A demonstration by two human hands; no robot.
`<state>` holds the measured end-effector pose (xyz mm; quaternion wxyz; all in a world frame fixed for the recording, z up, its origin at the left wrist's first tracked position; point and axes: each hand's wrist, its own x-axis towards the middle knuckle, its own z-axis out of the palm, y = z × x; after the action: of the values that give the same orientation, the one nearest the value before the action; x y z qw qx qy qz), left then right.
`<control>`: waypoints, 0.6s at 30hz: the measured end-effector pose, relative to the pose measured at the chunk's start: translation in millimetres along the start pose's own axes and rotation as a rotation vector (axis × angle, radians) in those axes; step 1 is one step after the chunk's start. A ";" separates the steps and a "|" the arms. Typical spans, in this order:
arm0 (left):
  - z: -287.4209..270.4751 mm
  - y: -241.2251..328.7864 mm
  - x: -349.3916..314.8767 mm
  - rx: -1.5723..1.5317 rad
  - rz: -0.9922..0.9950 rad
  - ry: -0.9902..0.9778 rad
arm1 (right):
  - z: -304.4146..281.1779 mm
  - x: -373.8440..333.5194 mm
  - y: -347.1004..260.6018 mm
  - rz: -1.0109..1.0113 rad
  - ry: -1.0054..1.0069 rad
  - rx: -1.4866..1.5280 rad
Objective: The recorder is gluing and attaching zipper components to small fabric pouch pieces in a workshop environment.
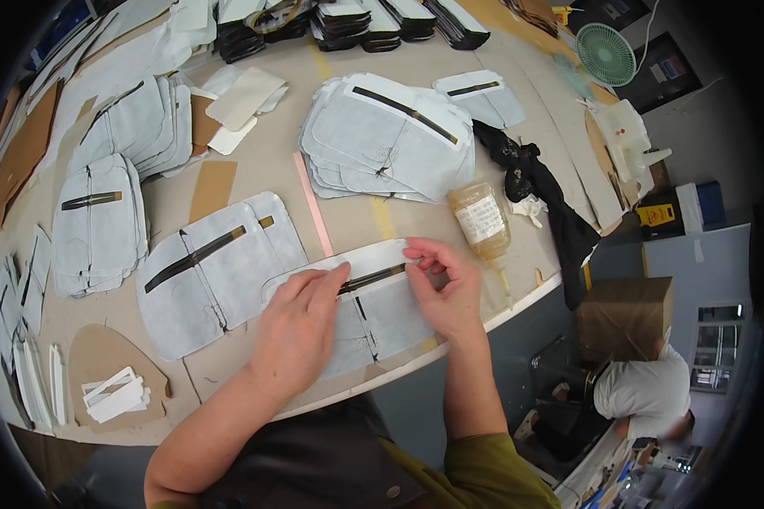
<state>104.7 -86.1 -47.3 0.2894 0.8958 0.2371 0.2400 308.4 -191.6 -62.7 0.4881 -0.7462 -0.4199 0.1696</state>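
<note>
A pale grey fabric panel (390, 318) lies in front of me at the table's near edge, with a dark zipper-like strip (372, 279) set into a slot near its far edge. My left hand (295, 327) rests on the panel's left part, fingers extended, their tips by the strip's left end. At the strip's right end, my right hand (446, 293) has curled fingers and thumb around the panel's edge. A similar grey panel (216, 271) with a dark strip lies just left. To the right of my right hand, a clear bottle (480, 222) of amber liquid lies with its thin nozzle toward me.
Stacks of grey panels (390, 140) stand at the far middle and left (98, 229). Black-edged bundles (339, 24) line the back. A black cloth (552, 187) hangs over the right edge. White strips lie on a cardboard piece (93, 356) at left. Beyond the table sits another person (645, 394).
</note>
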 end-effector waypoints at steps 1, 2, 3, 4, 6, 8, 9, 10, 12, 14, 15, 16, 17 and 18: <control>-2.4 2.0 -1.8 0.001 -0.004 0.000 | -0.8 -0.1 -0.6 0.000 -0.003 0.002; -4.3 5.3 -5.0 0.006 0.048 -0.050 | -1.8 -0.5 -1.5 0.013 -0.024 0.004; -4.7 8.1 -8.0 0.011 0.100 -0.101 | -2.7 -0.6 -2.2 0.026 -0.044 0.005; -2.0 10.2 -11.6 0.013 0.094 -0.100 | -2.9 -0.4 -2.7 0.026 -0.050 0.007; 5.0 13.5 -16.6 0.080 0.153 -0.148 | -3.2 0.6 -3.8 -0.044 -0.077 -0.022; 4.6 15.1 -17.2 0.078 0.142 -0.168 | -3.5 1.4 -5.5 -0.058 -0.084 -0.050; 4.2 15.5 -17.7 0.077 0.135 -0.187 | -3.5 1.6 -6.0 -0.074 -0.088 -0.079; 4.4 15.7 -19.3 0.076 0.132 -0.186 | -3.3 1.6 -6.1 -0.073 -0.092 -0.079; 5.1 15.6 -22.7 0.131 0.147 -0.203 | -2.7 1.5 -6.1 -0.040 -0.096 -0.074; 3.4 14.6 -26.1 0.129 0.140 -0.197 | -1.0 1.3 -7.5 -0.056 -0.090 -0.094; 2.5 13.8 -27.7 0.126 0.142 -0.195 | -0.3 1.1 -8.0 -0.070 -0.076 -0.114; 2.6 13.0 -29.1 0.130 0.135 -0.194 | -0.3 0.4 -7.4 -0.072 -0.083 -0.110; 2.9 11.8 -30.6 0.084 0.135 -0.180 | 0.0 -0.3 -6.6 -0.062 -0.071 -0.098; 3.0 10.6 -32.3 0.038 0.136 -0.166 | 0.5 -0.6 -5.6 -0.052 -0.059 -0.086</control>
<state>84.4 -113.2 -52.2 0.2741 0.9319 0.1556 0.1796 305.2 -190.7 -58.1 0.4470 -0.7501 -0.4603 0.1604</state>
